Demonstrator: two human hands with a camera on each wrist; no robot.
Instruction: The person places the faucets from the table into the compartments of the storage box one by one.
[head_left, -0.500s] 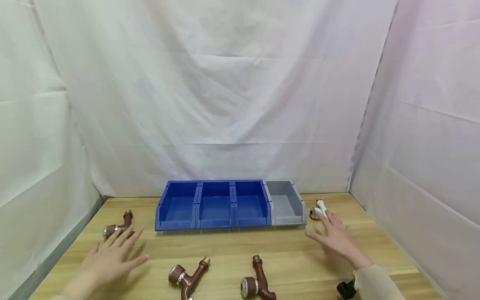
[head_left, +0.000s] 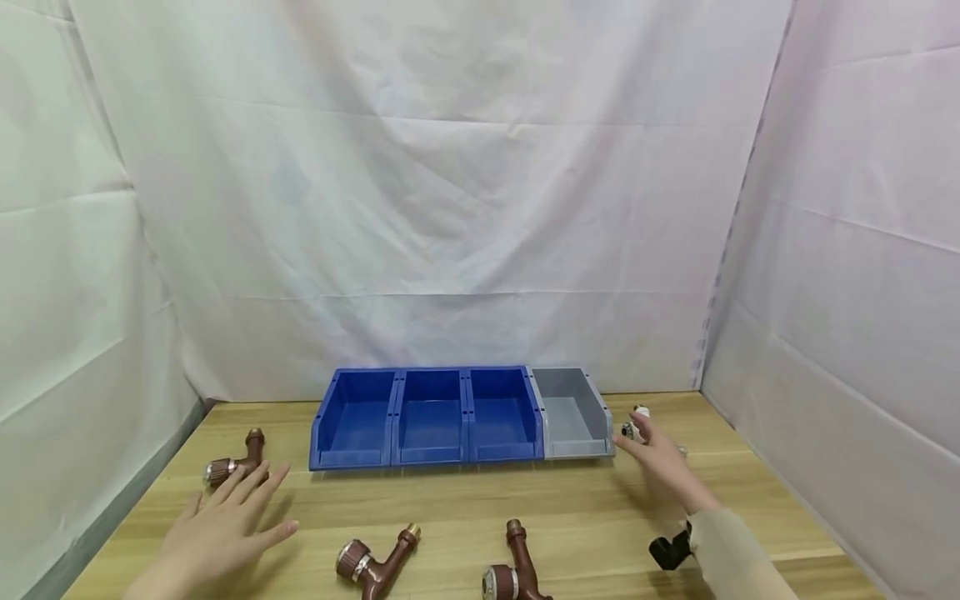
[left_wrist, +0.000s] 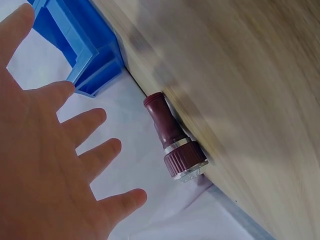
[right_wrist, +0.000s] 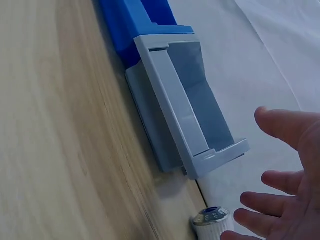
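My left hand (head_left: 221,533) is spread above the table, close to a brown tap (head_left: 247,462) at the far left. In the left wrist view that tap's ribbed knob (left_wrist: 185,159) lies beyond the fingertips, apart from them. My right hand (head_left: 663,467) hovers by a white tap (head_left: 628,431) at the right, partly covering it. Its fingers look extended in the right wrist view, where the tap's white knob (right_wrist: 212,222) shows just past the fingertips. Neither hand holds anything. Two more brown taps, one left of centre (head_left: 382,571) and one right of it (head_left: 521,558), lie near the front.
Three blue bins (head_left: 431,456) and a grey bin (head_left: 577,448) stand joined in a row at the back of the wooden table (head_left: 450,500). White cloth (head_left: 450,208) hangs behind and on both sides. Something black (head_left: 670,550) sits at the right wrist.
My right hand has turned more side-on and shifted slightly left beside the white tap. The left hand has barely moved. The head view has tilted up a little.
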